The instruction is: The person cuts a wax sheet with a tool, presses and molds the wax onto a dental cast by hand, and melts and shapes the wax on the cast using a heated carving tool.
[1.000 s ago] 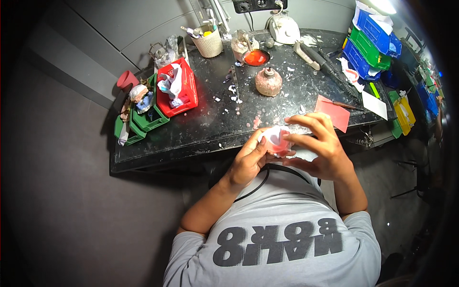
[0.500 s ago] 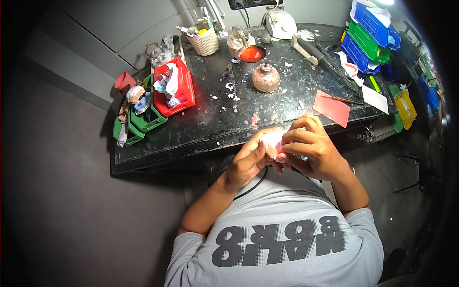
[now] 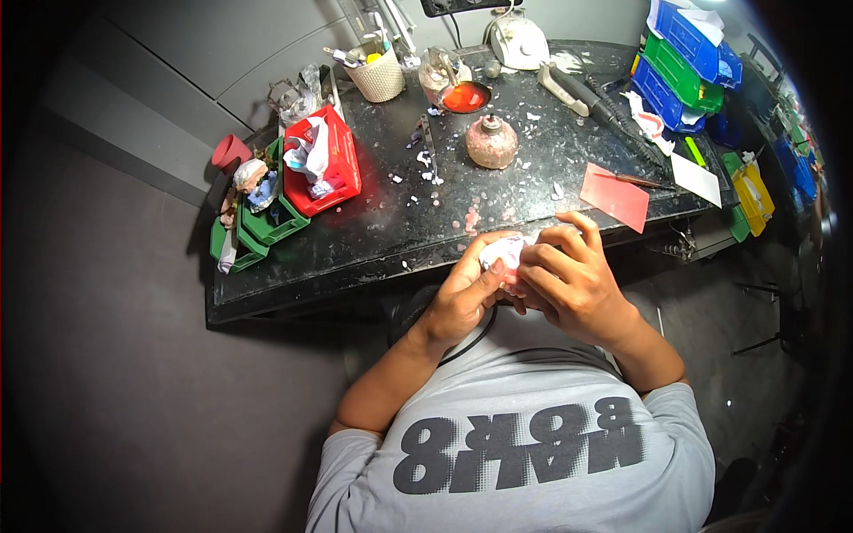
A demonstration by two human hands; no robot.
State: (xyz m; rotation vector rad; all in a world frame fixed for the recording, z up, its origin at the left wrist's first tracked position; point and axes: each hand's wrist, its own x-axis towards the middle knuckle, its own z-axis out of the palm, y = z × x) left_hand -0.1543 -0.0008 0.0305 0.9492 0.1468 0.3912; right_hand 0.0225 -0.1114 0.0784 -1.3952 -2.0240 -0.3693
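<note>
Close to my body, just off the bench's front edge, both hands hold a white and pink dental cast (image 3: 500, 254). My left hand (image 3: 460, 302) is wrapped round its left side, with the thumb across the front. The fingers of my right hand (image 3: 573, 286) are bent and pressed onto its right side, covering much of it. Pink, wax-like material shows between the thumb and those fingers. Whether a small tool is in the right fingers is hidden. Beyond the hands, a pink-stained spirit burner (image 3: 491, 144) stands on the bench.
The black bench (image 3: 382, 233) is strewn with scraps. On its left are a red bin (image 3: 342, 169) and green bins (image 3: 283, 229); behind, a pot of tools (image 3: 380, 78) and a dish of red wax (image 3: 467, 98). A pink wax sheet (image 3: 613, 200), handpiece (image 3: 569, 93) and stacked bins (image 3: 680, 75) are right.
The cast has turned in my hands, showing more white on top. My left thumb has slid across its front, and my right fingers have shifted, the index finger lifting slightly.
</note>
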